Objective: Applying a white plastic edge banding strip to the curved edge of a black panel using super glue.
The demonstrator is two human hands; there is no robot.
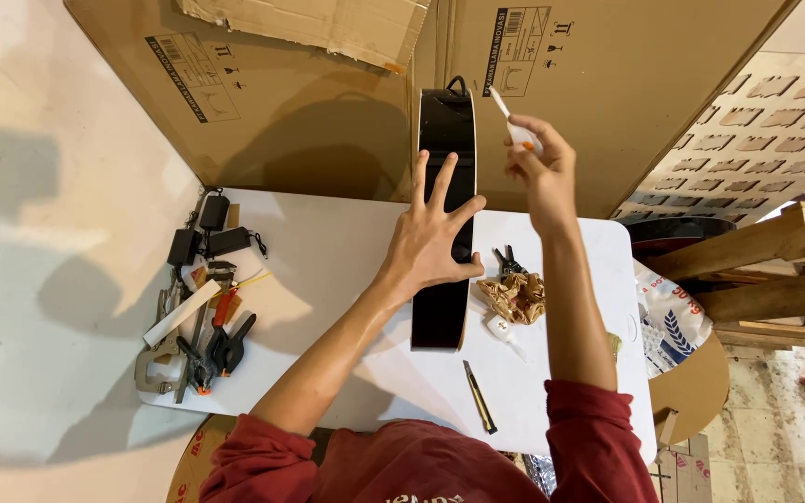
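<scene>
Two hands are at work in the head view, both belonging to the person in the red sleeves. One black guitar body [443, 307] stands on edge on the white table [328, 270], its top reaching up in front of the cardboard. Left hand [430, 237] lies flat against its side with fingers spread wide, gripping nothing. Right hand [540, 163] is raised just beside the top of the body, fingers pinched on one small white tube [511, 126] with an orange tip.

One utility knife [479, 396] lies near the front edge of the table, one crumpled brown wad [514, 296] sits just right of the guitar body with one pair of small black pliers [511, 261] above it, and one white bottle [505, 333] lies below it. At the left edge a heap of clamps and tools [197, 349] overlaps too much to count; two or three black adapters [207, 237] sit above it.

What the tube holds cannot be told. The guitar body's face is turned away.

Two large cardboard sheets [291, 102] lean behind the table. Wooden pallets [775, 270] stand at right, on a pale floor.
</scene>
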